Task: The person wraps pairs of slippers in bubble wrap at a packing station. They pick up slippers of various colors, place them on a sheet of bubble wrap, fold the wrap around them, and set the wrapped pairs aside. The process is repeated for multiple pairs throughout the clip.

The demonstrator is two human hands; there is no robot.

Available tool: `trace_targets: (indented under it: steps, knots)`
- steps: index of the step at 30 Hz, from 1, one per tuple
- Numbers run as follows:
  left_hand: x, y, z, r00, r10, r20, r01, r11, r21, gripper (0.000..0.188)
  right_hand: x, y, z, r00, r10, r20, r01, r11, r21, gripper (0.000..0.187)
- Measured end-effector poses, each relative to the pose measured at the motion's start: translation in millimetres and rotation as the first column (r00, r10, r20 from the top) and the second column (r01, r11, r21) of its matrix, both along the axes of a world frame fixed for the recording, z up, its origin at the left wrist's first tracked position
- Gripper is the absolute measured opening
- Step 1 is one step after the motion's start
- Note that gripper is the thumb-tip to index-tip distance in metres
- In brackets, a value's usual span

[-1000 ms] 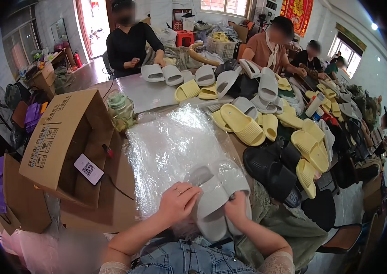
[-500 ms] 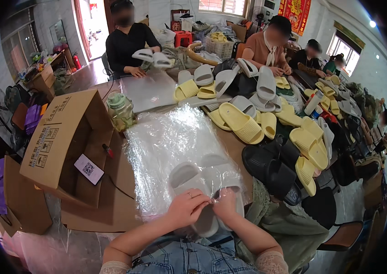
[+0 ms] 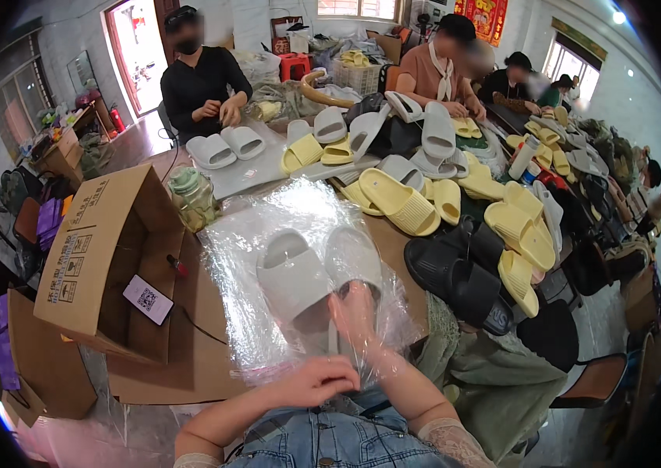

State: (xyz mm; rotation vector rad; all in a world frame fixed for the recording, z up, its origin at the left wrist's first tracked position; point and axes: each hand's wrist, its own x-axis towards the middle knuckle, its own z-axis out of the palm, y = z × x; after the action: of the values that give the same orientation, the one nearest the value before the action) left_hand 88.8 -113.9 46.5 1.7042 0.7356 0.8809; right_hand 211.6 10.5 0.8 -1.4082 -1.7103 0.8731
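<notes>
A pair of grey slide slippers (image 3: 293, 274) lies side by side at the front of the table, toes toward me, on and partly under a clear plastic bag (image 3: 237, 242). My right hand (image 3: 355, 312) reaches forward between the two slippers, fingers closed at the right one's inner side; shiny film shows around its wrist. Close to my body, my left hand (image 3: 321, 381) is closed, its fingertips pinched at the bag's near edge. The slippers' near ends are partly hidden by my right hand and the film.
An open cardboard box (image 3: 104, 265) with a white printed card (image 3: 148, 299) stands left, beside a green-lidded jar (image 3: 191, 196). Yellow slippers (image 3: 399, 201), black slippers (image 3: 459, 273) and grey ones pile up right. Several people sit around the table; another grey pair (image 3: 225, 147) lies across from me.
The slippers have moved away from me, farther over the bag, with my right hand reaching forward. My left hand has drawn back toward me. The person opposite has put down a grey pair.
</notes>
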Motion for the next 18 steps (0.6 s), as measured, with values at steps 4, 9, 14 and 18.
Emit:
trace_targets:
  steps: [4, 9, 14, 18]
  knots:
    - [-1.7, -5.4, 6.7, 0.972, -0.221, -0.075, 0.215, 0.973, -0.083, 0.011, 21.3, 0.9, -2.0, 0.969, -0.159, -0.187, 0.153, 0.987, -0.048, 0.039]
    - [-15.8, 23.9, 41.4, 0.976, 0.106, -0.189, -0.039, 0.944, 0.327, 0.026, 105.0, -23.2, -185.1, 0.794, -0.56, -0.235, 0.607, 0.741, 0.287, 0.03]
    - [-42.9, 92.2, -17.7, 0.677, 0.668, -0.308, -0.397, 0.684, 0.611, 0.041, 180.8, -84.6, -40.9, 0.687, -0.6, -0.41, 0.72, 0.64, 0.27, 0.03]
    - [-29.6, 101.4, -40.1, 0.596, 0.613, -0.518, -0.381, 0.784, 0.489, 0.058, 270.5, -121.0, -83.3, 0.37, -0.865, -0.338, 0.929, 0.341, 0.144, 0.028]
